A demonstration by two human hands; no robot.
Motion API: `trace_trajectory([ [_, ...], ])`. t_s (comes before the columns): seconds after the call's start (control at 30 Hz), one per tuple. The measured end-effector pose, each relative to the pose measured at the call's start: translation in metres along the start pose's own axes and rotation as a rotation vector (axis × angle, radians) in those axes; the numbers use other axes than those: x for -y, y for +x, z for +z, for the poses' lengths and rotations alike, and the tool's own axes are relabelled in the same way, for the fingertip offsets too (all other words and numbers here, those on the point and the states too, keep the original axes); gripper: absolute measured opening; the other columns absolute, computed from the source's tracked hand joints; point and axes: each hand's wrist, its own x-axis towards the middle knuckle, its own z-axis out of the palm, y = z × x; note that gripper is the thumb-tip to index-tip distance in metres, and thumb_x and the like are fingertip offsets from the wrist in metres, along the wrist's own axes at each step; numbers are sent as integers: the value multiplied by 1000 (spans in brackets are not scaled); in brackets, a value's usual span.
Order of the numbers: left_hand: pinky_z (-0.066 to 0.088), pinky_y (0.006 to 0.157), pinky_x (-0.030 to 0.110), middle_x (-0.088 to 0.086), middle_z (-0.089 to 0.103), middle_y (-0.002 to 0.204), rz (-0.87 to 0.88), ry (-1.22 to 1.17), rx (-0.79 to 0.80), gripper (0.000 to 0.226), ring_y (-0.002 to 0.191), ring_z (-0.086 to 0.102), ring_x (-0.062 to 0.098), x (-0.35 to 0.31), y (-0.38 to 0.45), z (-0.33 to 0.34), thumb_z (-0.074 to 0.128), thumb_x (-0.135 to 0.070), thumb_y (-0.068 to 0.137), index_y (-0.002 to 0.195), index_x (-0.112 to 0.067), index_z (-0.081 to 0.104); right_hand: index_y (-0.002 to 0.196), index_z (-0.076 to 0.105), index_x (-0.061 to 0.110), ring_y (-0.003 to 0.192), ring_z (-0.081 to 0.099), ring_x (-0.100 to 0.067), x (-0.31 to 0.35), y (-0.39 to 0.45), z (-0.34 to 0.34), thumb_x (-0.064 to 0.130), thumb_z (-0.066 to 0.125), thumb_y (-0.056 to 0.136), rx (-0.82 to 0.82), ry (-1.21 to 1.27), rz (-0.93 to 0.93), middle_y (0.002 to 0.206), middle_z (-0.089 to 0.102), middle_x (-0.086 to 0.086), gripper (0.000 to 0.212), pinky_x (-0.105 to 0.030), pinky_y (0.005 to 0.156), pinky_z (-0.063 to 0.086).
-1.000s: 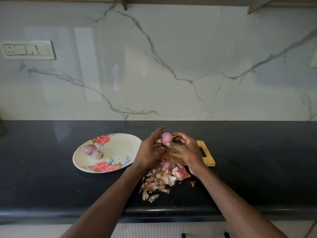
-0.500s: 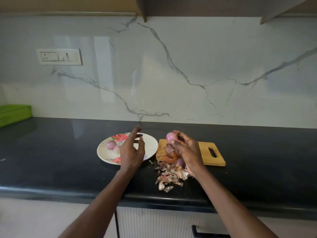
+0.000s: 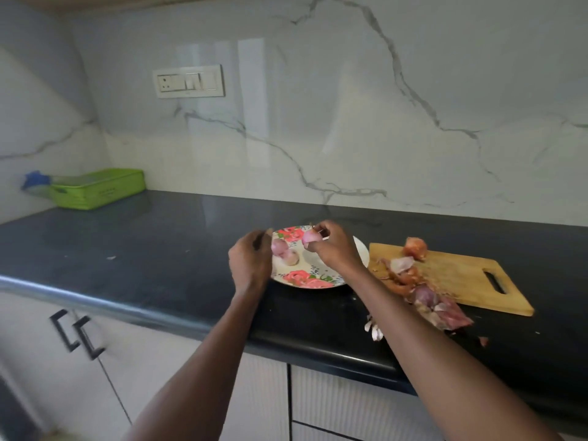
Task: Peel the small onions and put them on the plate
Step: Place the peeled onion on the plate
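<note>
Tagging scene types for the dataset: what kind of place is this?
Most likely a home kitchen: a dark countertop against a marble-look backsplash, a wooden cutting board strewn with onion peels, cabinets below.

plate (image 3: 359, 249) left of cutting board (image 3: 461, 278); peels (image 3: 445, 313) before

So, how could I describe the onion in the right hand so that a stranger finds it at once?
Find the flowered plate on the black counter, left of the wooden cutting board. Above the plate, the right hand pinches one peeled pink onion. Unlike the two onions lying on the plate, it is held in the air.
</note>
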Motion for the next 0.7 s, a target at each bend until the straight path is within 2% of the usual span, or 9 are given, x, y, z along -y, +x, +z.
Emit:
trace_trajectory([
  [0.1, 37, 57, 37, -1, 50, 51, 23, 74, 37, 48, 52, 42, 17, 4, 4, 3, 62, -33, 98, 60, -7, 51, 116, 61, 13, 100, 60, -21, -1, 21, 9, 17, 77, 85, 20, -23, 5, 115, 66, -4, 35, -28, 74, 39],
  [0.17, 31, 54, 35, -4, 41, 47, 19, 103, 46, 51, 48, 35, 11, 4, 5, 4, 61, -30, 98, 54, -14, 40, 118, 61, 11, 101, 59, -21, 0, 32, 13, 16, 75, 87, 44, -49, -8, 117, 65, -5, 35, -29, 76, 39],
  [0.23, 29, 52, 33, -3, 40, 46, 29, 120, 56, 52, 47, 33, 10, 2, 4, 5, 60, -28, 97, 52, -16, 37, 119, 61, 10, 104, 60, -23, 0, 40, 19, 16, 76, 87, 62, -94, -18, 118, 66, -6, 36, -31, 79, 41],
  [0.4, 30, 50, 30, -1, 41, 48, 35, 150, 73, 49, 48, 34, 13, 2, 4, 5, 58, -24, 95, 51, -17, 37, 114, 65, 8, 107, 62, -28, -9, 51, 35, 19, 77, 83, 105, -238, -43, 116, 68, -10, 35, -29, 74, 38],
  [0.5, 33, 51, 34, 4, 48, 51, 74, 151, 76, 43, 53, 38, 20, 5, 5, 5, 59, -24, 94, 56, -12, 44, 114, 66, 9, 105, 63, -29, -14, 52, 39, 23, 78, 81, 99, -246, -29, 114, 69, -11, 38, -29, 74, 39],
  [0.63, 38, 53, 40, 6, 49, 52, 135, 170, 54, 40, 53, 41, 24, 6, 4, 5, 59, -23, 94, 59, -7, 49, 135, 57, 7, 121, 58, -32, -12, 49, 34, 27, 81, 79, 105, -295, -7, 132, 63, -14, 64, -34, 90, 44],
  [0.7, 39, 56, 41, 5, 53, 54, 180, 178, 41, 38, 56, 48, 28, 5, 3, 5, 58, -23, 95, 61, -5, 54, 138, 55, 7, 122, 57, -32, -10, 44, 28, 27, 79, 83, 96, -306, -6, 135, 60, -14, 63, -36, 93, 45],
])
